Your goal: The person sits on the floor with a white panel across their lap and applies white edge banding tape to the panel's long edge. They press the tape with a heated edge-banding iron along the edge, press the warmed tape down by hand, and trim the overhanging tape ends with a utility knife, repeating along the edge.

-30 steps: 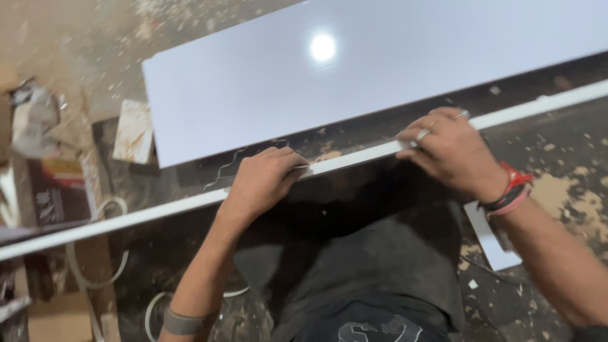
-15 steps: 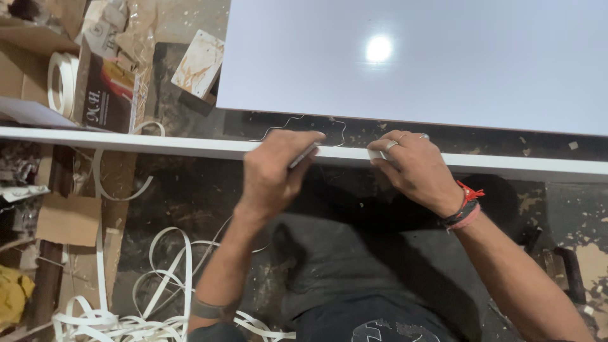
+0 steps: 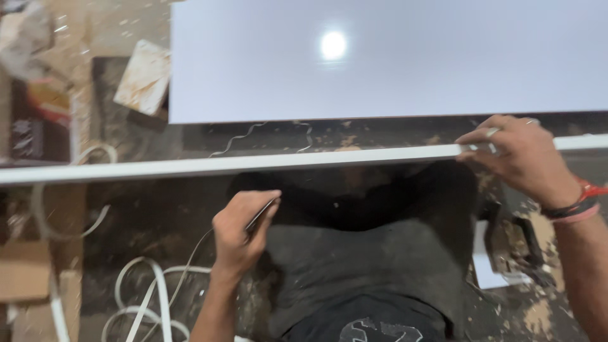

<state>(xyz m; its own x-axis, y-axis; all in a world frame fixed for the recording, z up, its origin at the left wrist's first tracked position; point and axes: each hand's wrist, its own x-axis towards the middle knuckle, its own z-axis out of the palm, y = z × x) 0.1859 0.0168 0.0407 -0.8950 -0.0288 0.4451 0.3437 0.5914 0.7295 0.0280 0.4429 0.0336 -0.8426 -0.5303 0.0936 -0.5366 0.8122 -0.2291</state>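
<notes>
A long narrow white strip (image 3: pixel 253 163) runs across the view from left to right, on edge below a large glossy white panel (image 3: pixel 392 63). My right hand (image 3: pixel 516 158) grips the strip near its right end, fingers wrapped over the top. My left hand (image 3: pixel 244 231) is below the strip, apart from it, closed around a thin dark blade-like tool (image 3: pixel 261 215). A thin curl of white trimming (image 3: pixel 183 278) trails down from the left hand. My dark-clothed lap lies beneath both hands.
Coils of white edge-band offcuts (image 3: pixel 139 304) lie on the dusty floor at lower left. Cardboard boxes (image 3: pixel 25 272) and a small dirty white block (image 3: pixel 144 77) sit at left. A wavy shaving (image 3: pixel 237 139) lies under the panel's edge.
My left hand has come off the strip and dropped down toward my lap with the tool. My right hand has slid to the right along the strip. The view has shifted.
</notes>
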